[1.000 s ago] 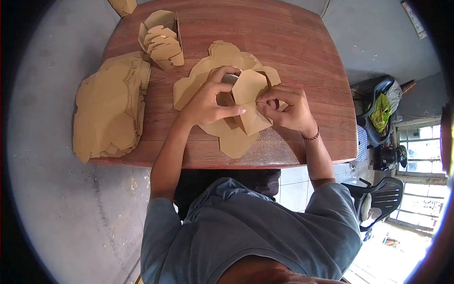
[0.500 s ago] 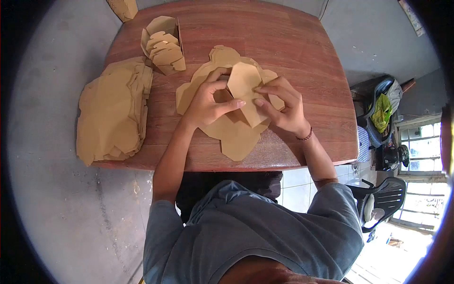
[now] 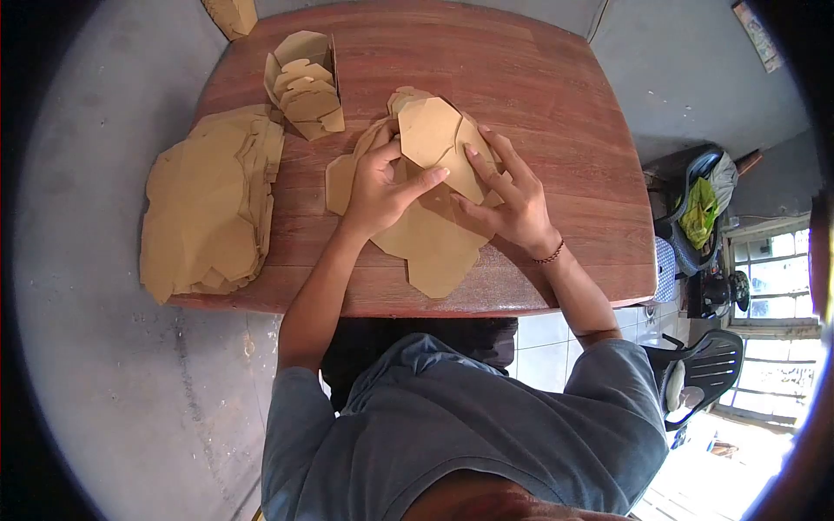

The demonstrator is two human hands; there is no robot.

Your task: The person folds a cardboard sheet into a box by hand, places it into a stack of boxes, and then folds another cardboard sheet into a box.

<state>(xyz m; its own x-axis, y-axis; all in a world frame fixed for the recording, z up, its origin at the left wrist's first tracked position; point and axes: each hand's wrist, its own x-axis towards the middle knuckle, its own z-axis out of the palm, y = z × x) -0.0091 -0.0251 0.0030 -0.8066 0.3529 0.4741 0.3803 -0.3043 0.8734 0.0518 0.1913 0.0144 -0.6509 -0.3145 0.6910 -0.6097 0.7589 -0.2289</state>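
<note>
A small brown cardboard box, partly folded with its flaps turned, is held up between both hands over the table. My left hand grips its left side, thumb across the front and fingers hidden behind. Against the right side, my right hand has its fingers on a panel, with the thumb lower down and apart. Under the hands lie flat cardboard blanks, overlapping one another and partly covered by the box and hands.
A thick stack of flat cardboard blanks sits at the table's left edge. Behind it stands an open cardboard holder with folded pieces inside. The reddish wooden table has a rounded far edge. A black chair stands to the right.
The box has turned and moved slightly up and left, now showing a broad end panel. My right hand has shifted its hold, with the fingers spread wider and the thumb lower.
</note>
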